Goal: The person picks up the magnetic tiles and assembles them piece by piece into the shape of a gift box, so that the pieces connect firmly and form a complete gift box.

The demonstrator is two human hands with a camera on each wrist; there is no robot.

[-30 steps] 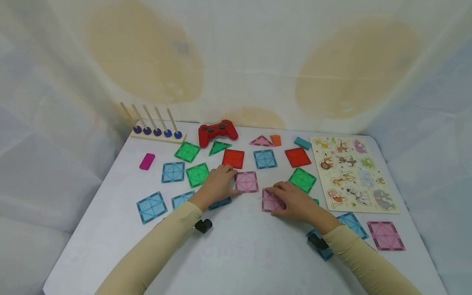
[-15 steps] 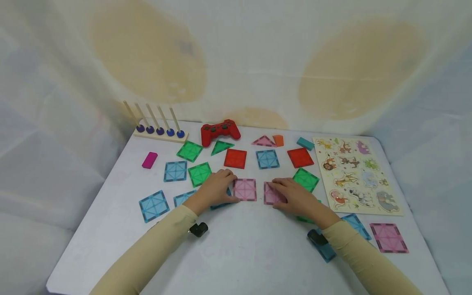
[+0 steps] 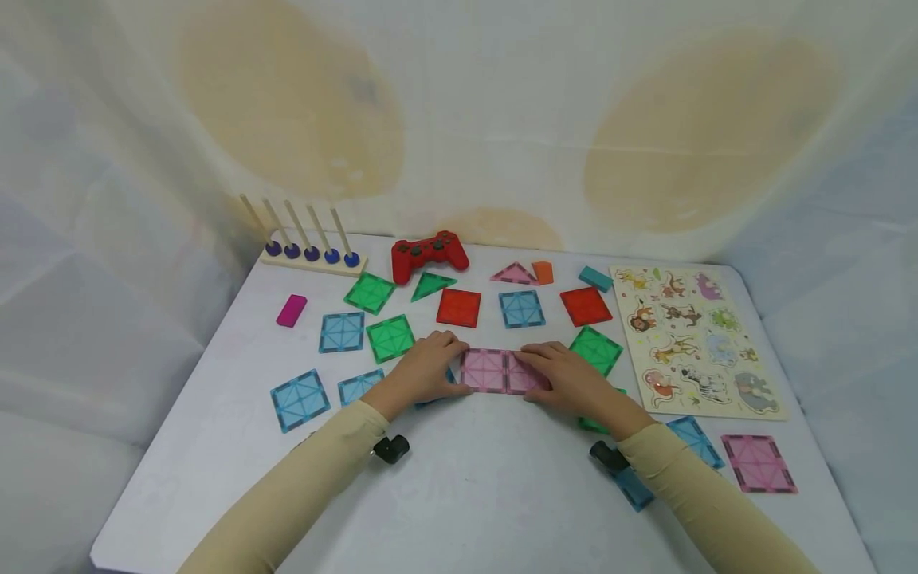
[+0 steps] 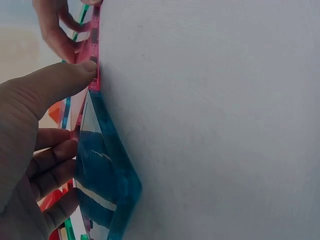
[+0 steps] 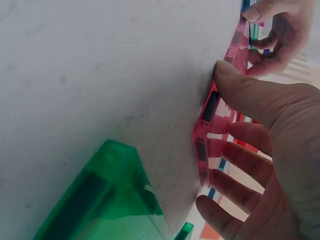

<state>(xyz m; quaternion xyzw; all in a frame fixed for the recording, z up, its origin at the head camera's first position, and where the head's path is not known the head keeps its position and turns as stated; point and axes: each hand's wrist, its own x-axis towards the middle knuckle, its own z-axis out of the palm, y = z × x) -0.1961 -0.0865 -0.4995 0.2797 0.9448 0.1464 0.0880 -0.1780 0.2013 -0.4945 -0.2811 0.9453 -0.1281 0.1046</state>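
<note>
"Status?"
"My L hand (image 3: 425, 367) pinches L pink tile (image 3: 484, 371) at its outer end, thumb on near edge."
"Other side?"
"My R hand (image 3: 572, 383) pinches R pink tile (image 3: 522, 375) same way, thumb nearest me."
"Tile loc?"
"Approx. mid table (image 3: 466, 494), side by side, edges touching. Blue tile (image 4: 125, 185) partly hidden by L hand; green tile (image 3: 598, 349) near R hand."

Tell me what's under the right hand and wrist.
In the head view, the right hand overlaps the pink tile it pinches: the left portion shows, much of the right is covered. Green pieces show either side of the wrist; whether they join underneath is hidden.
</note>
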